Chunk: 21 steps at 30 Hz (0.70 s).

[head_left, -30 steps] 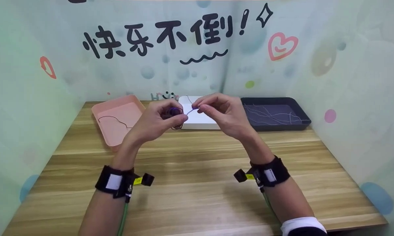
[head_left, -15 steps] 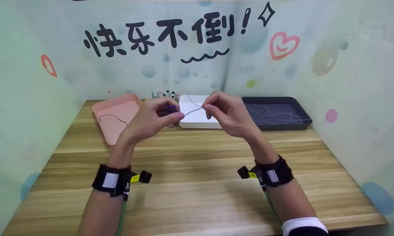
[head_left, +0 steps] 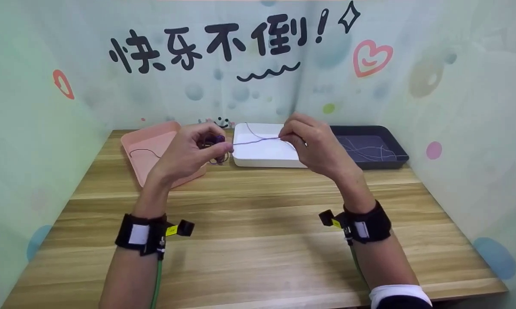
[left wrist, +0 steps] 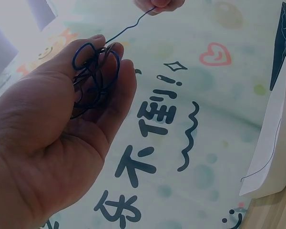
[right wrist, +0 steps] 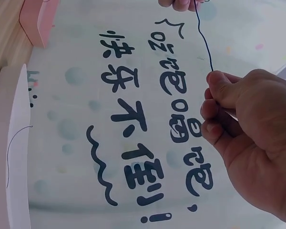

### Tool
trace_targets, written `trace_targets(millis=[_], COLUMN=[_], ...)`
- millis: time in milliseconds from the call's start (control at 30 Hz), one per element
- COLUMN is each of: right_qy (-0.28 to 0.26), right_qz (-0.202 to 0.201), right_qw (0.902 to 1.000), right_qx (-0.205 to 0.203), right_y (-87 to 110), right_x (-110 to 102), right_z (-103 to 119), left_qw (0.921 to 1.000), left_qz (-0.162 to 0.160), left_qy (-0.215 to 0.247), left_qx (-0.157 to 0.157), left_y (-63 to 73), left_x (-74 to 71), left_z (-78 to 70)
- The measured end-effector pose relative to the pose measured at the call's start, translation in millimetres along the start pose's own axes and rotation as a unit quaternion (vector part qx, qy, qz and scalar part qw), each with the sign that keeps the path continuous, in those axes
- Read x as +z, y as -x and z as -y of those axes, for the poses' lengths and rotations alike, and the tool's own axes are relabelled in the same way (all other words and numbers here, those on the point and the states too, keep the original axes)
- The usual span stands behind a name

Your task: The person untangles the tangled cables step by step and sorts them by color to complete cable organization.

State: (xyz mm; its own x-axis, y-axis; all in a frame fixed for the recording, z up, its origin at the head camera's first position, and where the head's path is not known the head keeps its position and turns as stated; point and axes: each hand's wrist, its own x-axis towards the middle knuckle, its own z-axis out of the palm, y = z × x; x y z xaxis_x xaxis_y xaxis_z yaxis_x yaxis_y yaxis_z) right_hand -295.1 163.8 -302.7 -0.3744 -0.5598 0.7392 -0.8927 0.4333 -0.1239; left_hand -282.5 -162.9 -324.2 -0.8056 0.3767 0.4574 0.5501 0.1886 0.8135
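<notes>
A tangled bundle of thin dark wires [left wrist: 99,78], blue and brownish, lies in my left hand [head_left: 187,150], held by the curled fingers and thumb. From it a blue wire [head_left: 255,141] runs nearly straight to my right hand [head_left: 324,148]. Thumb and forefinger of the right hand pinch that wire, as the right wrist view also shows. Both hands are raised above the table, in front of the trays. Part of the bundle is hidden behind the left fingers in the head view.
On the wooden table [head_left: 249,227] stand a pink tray [head_left: 148,139] at left with a dark wire, a white tray [head_left: 262,163] in the middle with a thin wire, and a dark grey tray [head_left: 375,164] at right with several pale wires. Printed cloth [head_left: 223,94] surrounds the table.
My right hand has moved right and the left hand slightly left, so the stretch of blue wire between them has grown longer and straighter.
</notes>
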Motion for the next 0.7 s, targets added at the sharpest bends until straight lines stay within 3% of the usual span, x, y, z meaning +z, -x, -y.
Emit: trace_targets(millis=[167, 500, 700], right_qy=[0.032, 0.065, 0.072], right_qz=[0.004, -0.049, -0.079], right_qw=[0.9994, 0.9952, 0.9922], right_qx=[0.01, 0.055, 0.065], right_y=[2.2, 6.4, 7.8], right_x=[-4.5, -21.9, -24.4], right_z=[-4.6, -15.0, -16.7], left_qw=[0.9999, 0.9984, 0.9974], left_qz=[0.002, 0.02, 0.008], left_qy=[-0.012, -0.053, -0.071], left_qx=[-0.002, -0.001, -0.007], left_y=[-0.9, -0.3, 1.0], left_x=[-0.1, -4.3, -4.8], left_z=[-0.8, 0.3, 2.3])
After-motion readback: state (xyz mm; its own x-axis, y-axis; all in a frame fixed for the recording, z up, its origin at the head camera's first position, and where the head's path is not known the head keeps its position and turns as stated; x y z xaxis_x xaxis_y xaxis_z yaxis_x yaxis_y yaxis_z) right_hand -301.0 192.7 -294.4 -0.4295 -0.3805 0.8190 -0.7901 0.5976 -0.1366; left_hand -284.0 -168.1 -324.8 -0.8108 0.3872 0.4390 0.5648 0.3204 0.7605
